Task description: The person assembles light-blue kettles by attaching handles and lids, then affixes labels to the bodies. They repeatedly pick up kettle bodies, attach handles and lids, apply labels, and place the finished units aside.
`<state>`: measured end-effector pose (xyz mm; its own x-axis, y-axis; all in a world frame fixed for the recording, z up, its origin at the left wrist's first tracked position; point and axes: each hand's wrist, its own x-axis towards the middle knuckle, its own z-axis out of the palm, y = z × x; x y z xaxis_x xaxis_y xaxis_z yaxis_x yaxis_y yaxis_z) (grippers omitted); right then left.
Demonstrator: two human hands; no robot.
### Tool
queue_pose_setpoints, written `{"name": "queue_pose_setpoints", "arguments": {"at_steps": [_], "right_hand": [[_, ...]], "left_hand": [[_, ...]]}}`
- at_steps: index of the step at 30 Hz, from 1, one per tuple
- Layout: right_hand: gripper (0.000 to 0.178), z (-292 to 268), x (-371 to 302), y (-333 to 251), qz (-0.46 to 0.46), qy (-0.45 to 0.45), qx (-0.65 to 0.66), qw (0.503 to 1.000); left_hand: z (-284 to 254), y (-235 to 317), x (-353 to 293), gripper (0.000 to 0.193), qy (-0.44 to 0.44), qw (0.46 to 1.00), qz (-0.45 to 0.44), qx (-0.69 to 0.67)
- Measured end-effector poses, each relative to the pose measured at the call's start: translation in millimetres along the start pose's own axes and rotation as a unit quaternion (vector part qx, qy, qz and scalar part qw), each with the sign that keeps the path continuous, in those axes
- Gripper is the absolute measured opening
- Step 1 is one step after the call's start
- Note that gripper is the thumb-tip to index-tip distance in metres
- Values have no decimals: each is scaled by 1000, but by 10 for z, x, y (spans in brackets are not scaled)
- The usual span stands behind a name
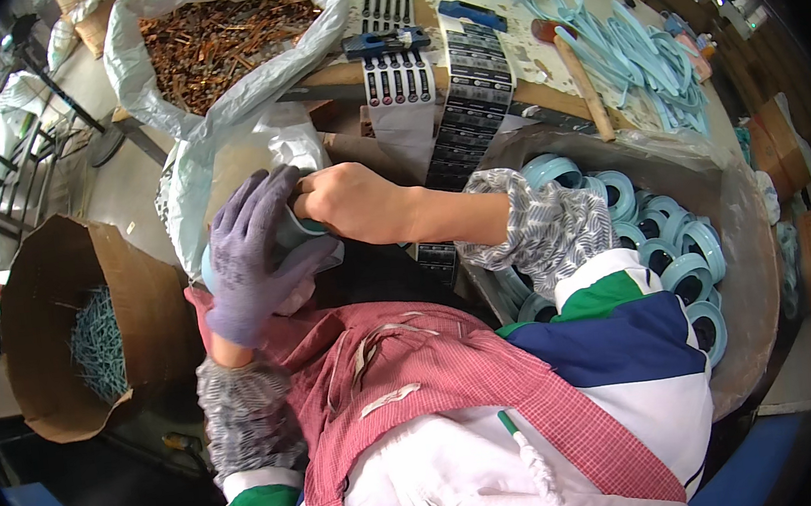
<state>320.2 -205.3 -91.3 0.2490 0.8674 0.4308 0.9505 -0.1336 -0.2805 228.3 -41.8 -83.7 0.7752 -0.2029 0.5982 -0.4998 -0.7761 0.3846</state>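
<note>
My left hand [252, 249], in a purple-grey glove, is wrapped round a light-blue plastic part [297, 232] in front of my apron. The glove covers most of that part, so its full shape does not show. My bare right hand [350, 199] reaches across from the right with its fingers curled in at the part's upper edge, close to the gloved fingertips. Whatever its fingertips pinch is hidden. Behind both hands stands an open white sack [124, 70] of small brown metal-looking pieces [225, 45].
To my right, a plastic-lined box [743, 316] holds several light-blue ring-shaped parts [690, 277]. A cardboard drum [147, 290] with thin blue sticks [97, 345] stands left. Label strips [472, 88], a wooden-handled tool [586, 86] and light-blue bands [637, 56] lie on the bench.
</note>
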Motion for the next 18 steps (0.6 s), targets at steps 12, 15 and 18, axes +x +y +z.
{"name": "queue_pose_setpoints", "arguments": {"at_steps": [12,15,18], "right_hand": [[29,-306,-241,1337,182,207,-147,950],[23,-32,-391,1932,178,237,-234,926],[14,157,-462,2253,171,274,-225,919]], "left_hand": [[-921,88,104,31,56,997,35,28],[-1208,35,55,26,139,990,-33,-4],[-1224,-220,73,23,193,959,-191,76]]}}
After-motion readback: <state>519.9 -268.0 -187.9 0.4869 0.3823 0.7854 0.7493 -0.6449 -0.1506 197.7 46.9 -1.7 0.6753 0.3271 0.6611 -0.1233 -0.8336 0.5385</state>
